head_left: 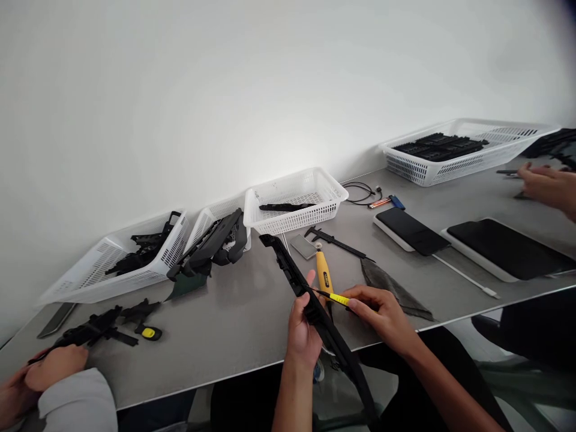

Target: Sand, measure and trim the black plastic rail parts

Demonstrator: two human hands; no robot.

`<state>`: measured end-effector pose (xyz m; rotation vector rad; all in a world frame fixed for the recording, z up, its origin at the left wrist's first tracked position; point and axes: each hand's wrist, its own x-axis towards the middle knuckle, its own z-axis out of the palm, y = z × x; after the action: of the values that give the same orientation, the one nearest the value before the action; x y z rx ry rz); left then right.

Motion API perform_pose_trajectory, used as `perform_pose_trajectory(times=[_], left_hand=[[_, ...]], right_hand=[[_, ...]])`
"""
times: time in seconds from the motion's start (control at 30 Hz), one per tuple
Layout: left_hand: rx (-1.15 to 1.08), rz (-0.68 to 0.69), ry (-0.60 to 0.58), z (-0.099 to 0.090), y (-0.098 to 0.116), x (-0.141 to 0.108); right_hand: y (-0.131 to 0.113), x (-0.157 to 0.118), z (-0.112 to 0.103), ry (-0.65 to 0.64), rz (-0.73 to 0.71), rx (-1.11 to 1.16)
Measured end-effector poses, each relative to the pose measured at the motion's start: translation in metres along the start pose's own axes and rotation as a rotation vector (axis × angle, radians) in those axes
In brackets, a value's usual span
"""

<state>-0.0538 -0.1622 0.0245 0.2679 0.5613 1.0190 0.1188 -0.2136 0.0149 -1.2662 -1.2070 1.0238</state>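
A long black plastic trim strip [339,349] slants from above the table down toward my lap. My left hand [302,336] is closed around its middle from below, thumb on the near face. In my right hand [382,313] is a slim yellow craft knife [338,298], pinched near its front end. The knife's thin dark tip points left and meets the strip just by my left thumb; whether it cuts in cannot be seen. Behind the knife lies a yellow-handled tool [323,273] with a round metal end, beside a small grey flat block [303,246].
White baskets [292,223] along the wall hold black parts. Calipers [339,243], a dark cloth [396,294], a cable [360,192] and two phones on white boxes [411,231] lie rightward. Other people's hands work at left [58,367] and right [549,187]. The table edge [252,371] runs near me.
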Motion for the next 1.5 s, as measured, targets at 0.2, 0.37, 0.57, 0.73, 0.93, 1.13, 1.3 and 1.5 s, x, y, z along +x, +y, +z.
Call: perform_pose_trajectory(times=[0.2,0.37,0.57,0.73,0.93,1.13,1.3,1.5], left_hand=[[0.2,0.059,-0.005,0.001,-0.011,0.003],[0.271,0.075,-0.101,0.003,-0.014,0.0],[0.235,0.09,-0.008,0.006,0.0,0.017],[0.123,0.033,0.056,0.004,0.006,0.025],[0.031,0.039,0.093,0.004,0.005,0.019],[0.014,0.034,0.104,0.004,0.007,0.016],[0.103,-0.021,0.121,0.006,0.009,0.015],[0.114,-0.006,0.07,0.006,0.008,0.016]], right_hand=[[0.011,-0.001,-0.005,0.108,0.063,0.156],[0.013,0.0,-0.004,0.122,0.062,0.176],[0.004,0.0,-0.002,0.112,0.069,0.111],[0.001,0.001,0.002,0.11,0.039,-0.01],[0.0,0.002,0.008,0.052,-0.002,-0.111],[-0.002,0.003,0.008,-0.011,0.0,-0.119],[-0.001,0.003,0.008,0.012,0.004,-0.119],[-0.002,0.003,0.01,0.089,0.01,-0.151]])
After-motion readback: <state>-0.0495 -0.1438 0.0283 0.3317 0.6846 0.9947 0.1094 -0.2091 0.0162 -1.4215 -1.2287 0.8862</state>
